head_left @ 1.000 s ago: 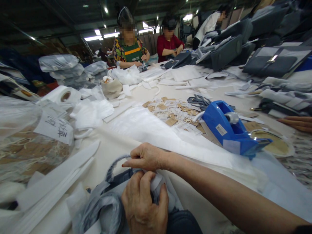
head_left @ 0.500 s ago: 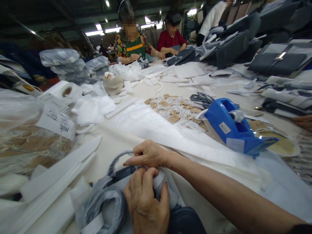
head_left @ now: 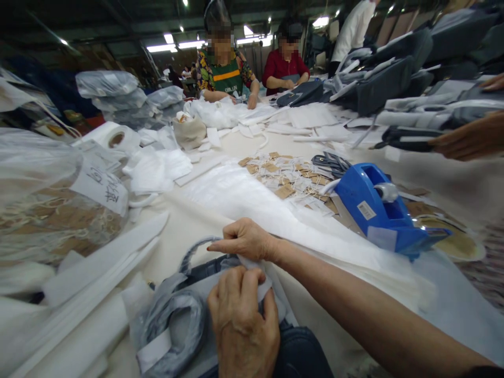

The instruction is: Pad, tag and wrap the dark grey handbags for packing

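Observation:
My left hand (head_left: 242, 320) is closed low in the middle, pinching a strip of white paper wrap (head_left: 263, 287) on a grey bag (head_left: 173, 320) that lies at the table's near edge. My right hand (head_left: 244, 240) reaches in from the right just above it, fingers curled on the same white wrap, with the forefinger pointing left. A grey strap loop (head_left: 192, 252) arches out beside the right hand. The bag's coiled handle (head_left: 173, 328), banded with white paper, lies left of my left hand.
A blue tape dispenser (head_left: 378, 210) stands to the right on white sheets (head_left: 275, 210). Brown hang tags (head_left: 283, 176) lie scattered behind it. A clear bag of tags (head_left: 47, 210) sits at left. Two people work at the far end (head_left: 224, 73). Another person's hand (head_left: 468, 139) reaches in at right.
My hands have kept working the white wrap on the bag, shifting slightly. Another person's hand has come further into view at the right, over the grey bags.

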Available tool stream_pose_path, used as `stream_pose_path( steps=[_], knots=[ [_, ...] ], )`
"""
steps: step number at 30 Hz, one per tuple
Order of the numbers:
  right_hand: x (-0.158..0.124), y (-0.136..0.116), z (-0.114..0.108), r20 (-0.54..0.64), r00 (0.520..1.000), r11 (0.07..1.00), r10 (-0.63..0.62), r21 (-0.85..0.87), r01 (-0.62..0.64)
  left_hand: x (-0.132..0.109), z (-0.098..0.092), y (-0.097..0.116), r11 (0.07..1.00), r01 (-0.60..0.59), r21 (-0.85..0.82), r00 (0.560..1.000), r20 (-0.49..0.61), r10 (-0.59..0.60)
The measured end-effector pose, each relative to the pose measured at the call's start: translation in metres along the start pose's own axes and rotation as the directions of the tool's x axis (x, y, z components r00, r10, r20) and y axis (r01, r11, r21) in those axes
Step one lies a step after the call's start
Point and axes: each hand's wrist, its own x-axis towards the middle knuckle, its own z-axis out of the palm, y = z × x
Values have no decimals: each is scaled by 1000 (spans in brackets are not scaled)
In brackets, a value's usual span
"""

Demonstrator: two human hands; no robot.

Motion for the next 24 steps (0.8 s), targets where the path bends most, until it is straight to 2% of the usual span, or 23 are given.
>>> stream_pose_path(
  steps=[7, 13, 16, 18, 19, 21, 22, 24],
  knots=[
    [2, 8, 3, -85, 996, 999, 32, 39, -29, -1, -1, 7, 986, 92, -138, 995, 60, -84],
    [4, 11, 2, -62, 996, 989, 60, -128, -67, -1, -2, 10, 973, 153, -175, 984, 115, -134],
    [4, 3, -1, -28, 998, 974, 49, -221, -53, -2, -3, 11, 960, 192, -206, 974, 161, -160],
    [-6, -16, 0, -107, 994, 931, -27, -365, -14, -3, -2, 10, 942, 212, -261, 975, 128, -184],
    [-15, -27, 2, -182, 977, 894, -107, -448, 15, -3, -1, 10, 929, 214, -301, 977, 81, -199],
    [-44, -47, 11, -313, 900, 804, -303, -591, 65, -2, 2, 8, 894, 218, -391, 967, -34, -251],
    [-62, -52, 17, -340, 856, 775, -389, -624, 105, 0, 3, 6, 868, 233, -438, 951, -83, -298],
    [-96, -43, 28, -286, 845, 709, -452, -690, 146, 5, 5, 0, 791, 302, -533, 897, -122, -425]
  ],
)
